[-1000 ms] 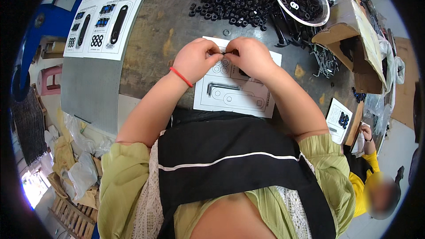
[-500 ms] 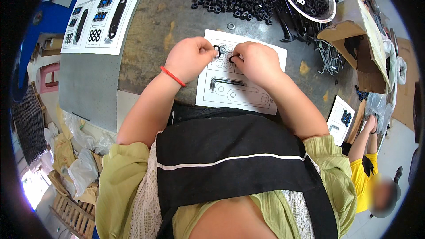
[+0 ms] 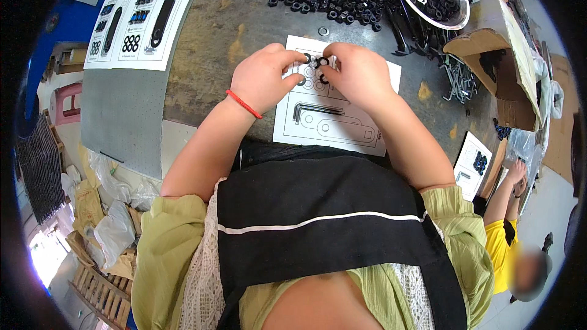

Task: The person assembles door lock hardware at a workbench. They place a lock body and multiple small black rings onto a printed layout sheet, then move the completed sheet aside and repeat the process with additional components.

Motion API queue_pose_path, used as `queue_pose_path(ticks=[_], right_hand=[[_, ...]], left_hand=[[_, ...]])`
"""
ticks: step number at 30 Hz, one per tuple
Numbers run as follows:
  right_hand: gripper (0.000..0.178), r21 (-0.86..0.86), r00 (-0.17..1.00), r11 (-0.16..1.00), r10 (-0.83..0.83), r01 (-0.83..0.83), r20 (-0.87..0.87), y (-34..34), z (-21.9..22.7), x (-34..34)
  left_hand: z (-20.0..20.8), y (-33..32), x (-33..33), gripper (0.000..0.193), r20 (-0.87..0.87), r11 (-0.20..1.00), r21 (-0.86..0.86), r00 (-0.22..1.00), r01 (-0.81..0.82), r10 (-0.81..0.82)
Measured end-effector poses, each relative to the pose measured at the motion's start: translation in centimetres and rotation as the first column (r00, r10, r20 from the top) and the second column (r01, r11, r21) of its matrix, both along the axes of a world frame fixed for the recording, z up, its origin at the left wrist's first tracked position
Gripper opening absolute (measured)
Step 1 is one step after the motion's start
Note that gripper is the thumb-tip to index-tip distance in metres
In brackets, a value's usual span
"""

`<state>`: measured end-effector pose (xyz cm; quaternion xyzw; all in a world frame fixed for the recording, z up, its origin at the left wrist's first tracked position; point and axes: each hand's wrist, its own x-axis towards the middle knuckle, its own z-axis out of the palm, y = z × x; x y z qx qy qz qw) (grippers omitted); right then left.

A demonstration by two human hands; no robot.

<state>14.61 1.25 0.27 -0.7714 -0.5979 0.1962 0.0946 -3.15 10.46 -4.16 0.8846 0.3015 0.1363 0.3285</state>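
A white printed sheet lies on the worktable, with outlines of rings and a long plate drawn on it. Over its ring outlines sit several small black washers. My left hand, with a red cord on the wrist, has its thumb and forefinger apart, the tips touching washers at the left of the group. Across from it, my right hand also has thumb and forefinger spread, close to washers on the right side. L-shaped hex keys rest on the sheet below the rings. My fingers partly cover the washers.
Beyond the sheet is a lone washer and a heap of black nuts. A metal bowl of washers, loose bolts, silver hex keys and an open cardboard box stand right. Another person works at far right.
My left hand was pinching a black ring; now its thumb and forefinger are apart at the washers. My right hand's fingers have also spread, and more washers show between the hands.
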Motion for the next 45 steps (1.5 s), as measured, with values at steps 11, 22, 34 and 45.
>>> queue_pose_path(ticks=[11, 22, 34, 45], right_hand=[[0.027, 0.078, 0.996, 0.997, 0.037, -0.031, -0.086, -1.3, -1.5, -0.8], [0.030, -0.087, 0.998, 0.996, 0.015, -0.020, -0.060, -1.1, -0.6, -1.0], [0.019, -0.073, 0.993, 0.991, -0.116, 0.116, 0.015, -0.5, -1.3, -1.4], [0.017, 0.048, 0.994, 0.993, -0.105, 0.104, 0.012, -0.9, -1.7, -1.4]], left_hand=[[0.1, 0.2, 0.5, 0.020, -0.042, 0.996, 0.086, 0.999, 0.015, -0.011], [-0.8, 0.4, 1.4, 0.011, 0.005, 0.998, 0.071, 1.000, 0.000, 0.000], [-1.6, 0.4, 1.6, 0.012, 0.099, 0.999, 0.036, 0.995, 0.013, -0.016], [-1.6, 0.5, 1.7, 0.011, 0.099, 0.997, 0.063, 0.994, 0.033, -0.039]])
